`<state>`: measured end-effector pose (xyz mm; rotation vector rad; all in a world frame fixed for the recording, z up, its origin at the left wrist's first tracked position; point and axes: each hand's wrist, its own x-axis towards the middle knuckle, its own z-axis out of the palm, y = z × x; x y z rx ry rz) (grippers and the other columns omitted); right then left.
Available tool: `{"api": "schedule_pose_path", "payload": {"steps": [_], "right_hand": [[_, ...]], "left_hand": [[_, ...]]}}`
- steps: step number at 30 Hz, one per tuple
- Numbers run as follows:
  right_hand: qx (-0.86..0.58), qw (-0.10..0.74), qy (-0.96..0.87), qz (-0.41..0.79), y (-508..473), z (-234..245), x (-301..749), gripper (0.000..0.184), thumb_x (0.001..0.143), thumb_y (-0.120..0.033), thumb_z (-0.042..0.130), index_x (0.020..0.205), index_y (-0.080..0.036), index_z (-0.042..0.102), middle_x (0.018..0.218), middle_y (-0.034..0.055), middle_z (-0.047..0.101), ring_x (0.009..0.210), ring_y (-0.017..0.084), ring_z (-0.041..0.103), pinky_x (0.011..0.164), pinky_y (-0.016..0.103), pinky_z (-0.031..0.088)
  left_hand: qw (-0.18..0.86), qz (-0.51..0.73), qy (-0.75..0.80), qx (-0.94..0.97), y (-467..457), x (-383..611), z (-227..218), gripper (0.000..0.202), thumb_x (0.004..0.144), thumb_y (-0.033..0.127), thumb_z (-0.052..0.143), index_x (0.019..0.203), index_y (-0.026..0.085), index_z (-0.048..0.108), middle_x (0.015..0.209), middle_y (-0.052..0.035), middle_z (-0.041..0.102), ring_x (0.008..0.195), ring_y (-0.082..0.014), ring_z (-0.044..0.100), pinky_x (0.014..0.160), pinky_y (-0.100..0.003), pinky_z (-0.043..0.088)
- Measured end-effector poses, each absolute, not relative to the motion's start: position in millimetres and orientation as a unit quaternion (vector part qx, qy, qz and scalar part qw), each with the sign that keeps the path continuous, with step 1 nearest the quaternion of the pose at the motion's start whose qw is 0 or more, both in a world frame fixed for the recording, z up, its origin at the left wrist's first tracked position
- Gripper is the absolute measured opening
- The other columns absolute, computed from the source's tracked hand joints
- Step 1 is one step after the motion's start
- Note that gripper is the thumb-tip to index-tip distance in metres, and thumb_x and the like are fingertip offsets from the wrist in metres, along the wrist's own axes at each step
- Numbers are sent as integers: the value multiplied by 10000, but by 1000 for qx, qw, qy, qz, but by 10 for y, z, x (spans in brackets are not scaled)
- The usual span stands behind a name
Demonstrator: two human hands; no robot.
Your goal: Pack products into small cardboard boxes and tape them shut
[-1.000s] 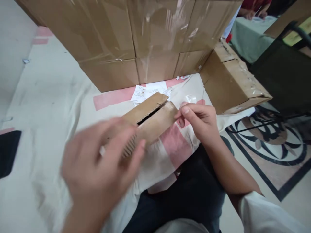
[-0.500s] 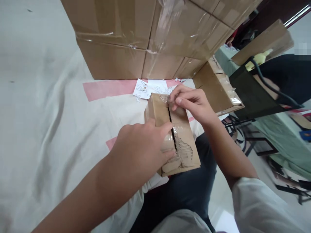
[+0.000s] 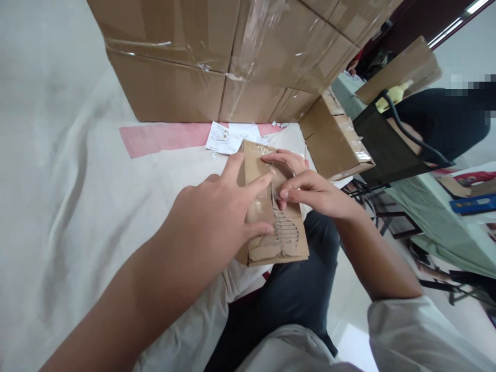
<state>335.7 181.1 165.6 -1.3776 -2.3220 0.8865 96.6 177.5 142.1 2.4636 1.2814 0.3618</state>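
Note:
A small brown cardboard box (image 3: 261, 206) lies at the table edge nearest my lap, its top flaps meeting along a lengthwise seam. Clear tape (image 3: 276, 192) glints along the seam, and the near end of the top has a torn, ribbed patch (image 3: 287, 231). My left hand (image 3: 228, 206) rests across the left side of the box, fingers spread and pressing near the seam. Over the right flap is my right hand (image 3: 306, 183), its thumb and index finger pinched at the seam, seemingly on the tape. The other right fingers reach toward the far end.
Large taped cartons (image 3: 174, 88) stand behind. Printed paper (image 3: 220, 137) with small cut pieces lies before them. An open carton (image 3: 329, 139) is at the right. Beyond are a chair (image 3: 380, 139), a seated person (image 3: 445, 121) and another table (image 3: 418, 199).
My right hand has moved nearer along the seam from the far end, and the dark gap between the flaps has closed. My left fingers have spread wider.

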Motion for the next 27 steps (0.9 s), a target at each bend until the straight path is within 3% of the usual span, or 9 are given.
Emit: {"api": "schedule_pose_path", "payload": {"steps": [6,11,14,17,20,23,27], "right_hand": [[-527,87,-804,262,1726,1714,3271,355,946,-322,575,659,-212,752,1578,-26,438,1509,338,251,1266,576,127],[-596,7,-794,123,1633,1784,3067,359,900,-272,574,578,-200,716,1496,0,545,1434,410,285,1166,705,134],[-607,-20,-792,65,1609,1790,2968,360,893,-284,594,563,-198,709,1440,22,600,1389,426,307,1118,713,138],[-614,-33,-788,28,1586,1781,2921,381,894,-313,608,541,-179,661,1339,72,648,1292,400,389,1053,637,251],[-652,-24,-758,0,1580,1776,2999,360,865,-347,636,560,-166,572,1073,134,655,995,291,528,877,455,395],[-706,23,-707,41,1703,1765,3239,280,761,-385,721,683,-193,532,842,72,573,735,202,516,689,342,403],[-710,142,-655,215,2092,1612,3532,300,740,-388,695,933,-205,557,867,23,602,687,179,553,639,307,419]], "left_hand": [[144,61,418,895,1716,972,1474,333,903,531,660,1223,442,686,1642,35,354,847,-227,697,663,-369,553],[145,33,430,890,1706,981,1503,312,921,515,630,1212,435,707,1656,25,340,950,-279,700,701,-398,567],[146,29,431,890,1715,991,1517,303,922,470,632,1211,421,712,1655,11,344,987,-287,696,719,-399,571],[157,30,429,889,1720,999,1540,297,922,427,631,1207,414,716,1645,0,363,1004,-297,694,714,-406,573],[163,41,432,886,1719,992,1547,290,899,379,663,1179,404,735,1620,-20,408,983,-305,700,688,-406,571],[160,63,437,883,1730,959,1523,306,884,382,683,1183,425,731,1618,-24,412,946,-294,710,657,-394,564],[114,85,429,892,1722,933,1500,297,902,343,649,1179,412,728,1590,-21,457,1087,-312,673,772,-448,567]]}}
